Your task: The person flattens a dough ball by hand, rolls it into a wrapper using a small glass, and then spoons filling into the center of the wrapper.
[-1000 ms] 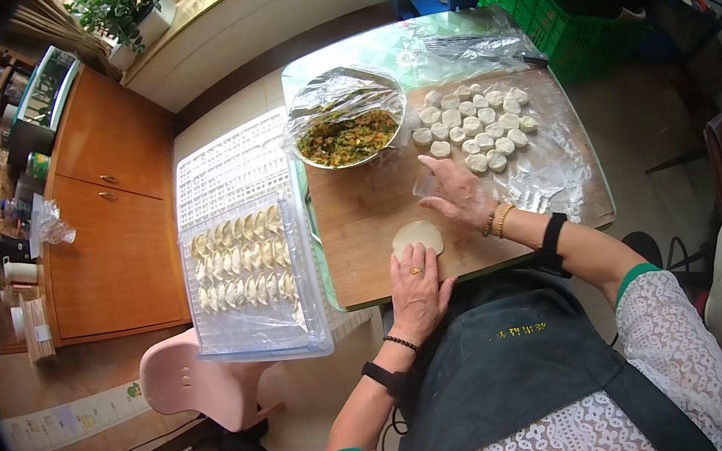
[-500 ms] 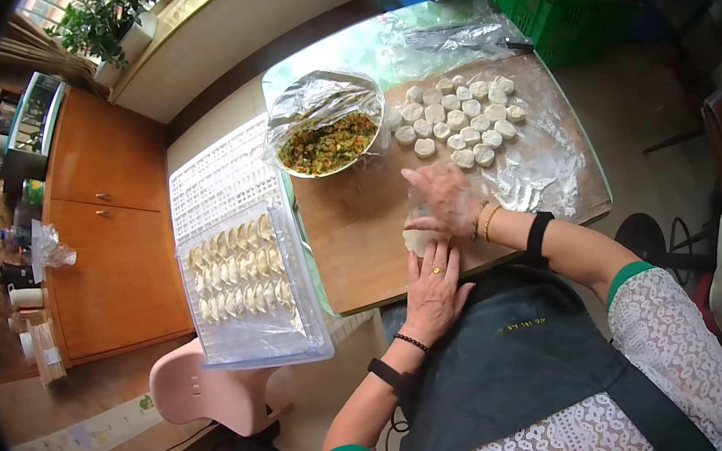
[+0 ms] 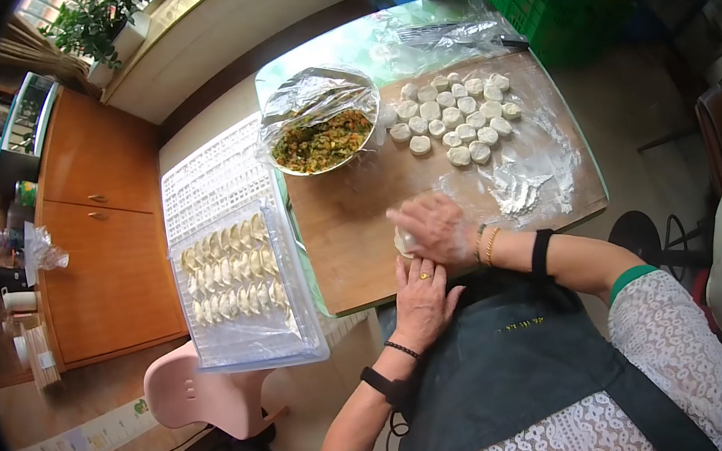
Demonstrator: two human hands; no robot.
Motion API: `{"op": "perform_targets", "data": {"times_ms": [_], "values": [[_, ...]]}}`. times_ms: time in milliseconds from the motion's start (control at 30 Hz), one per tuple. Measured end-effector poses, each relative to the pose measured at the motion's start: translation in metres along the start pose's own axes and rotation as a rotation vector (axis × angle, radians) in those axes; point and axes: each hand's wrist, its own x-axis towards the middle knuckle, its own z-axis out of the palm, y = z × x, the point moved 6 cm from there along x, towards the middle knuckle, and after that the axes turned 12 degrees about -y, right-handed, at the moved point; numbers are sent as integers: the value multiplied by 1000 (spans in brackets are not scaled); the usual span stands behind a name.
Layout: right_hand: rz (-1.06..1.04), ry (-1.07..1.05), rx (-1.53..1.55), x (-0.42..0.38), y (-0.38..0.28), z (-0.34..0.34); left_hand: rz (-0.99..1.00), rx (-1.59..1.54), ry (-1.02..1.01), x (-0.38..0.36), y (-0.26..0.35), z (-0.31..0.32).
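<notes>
Right hand moved nearer, now pressing flat on pale round dough wrapper on wooden board; left hand just behind wrapper, fingers extended; flattening underway.

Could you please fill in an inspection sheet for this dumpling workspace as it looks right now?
Surface: wooden board, floured at right.
Job's things: dough wrapper, mostly hidden under the hands; dough pieces clustered; filling bowl, foil-lined.
Clutter: plastic wrap behind the board.
Grippers: left hand and right hand both on the wrapper; grip unclear.
Cables: nothing seen.
Surroundings: dumpling tray, pink stool, wooden cabinet.
</notes>
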Motion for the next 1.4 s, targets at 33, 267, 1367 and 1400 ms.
{"op": "perform_targets", "data": {"times_ms": [33, 267, 1367, 1400], "values": [[81, -33, 12, 10, 9, -2, 13, -12, 33, -1, 1, -2], [381, -1, 76, 37, 65, -1, 44, -57, 150, -6, -1, -17], [317, -2, 123, 39, 41, 4, -132, -22, 166, -19, -32, -18], [327, 43, 189, 34, 46, 2, -145, -16, 184, -17, -35, -19]]}}
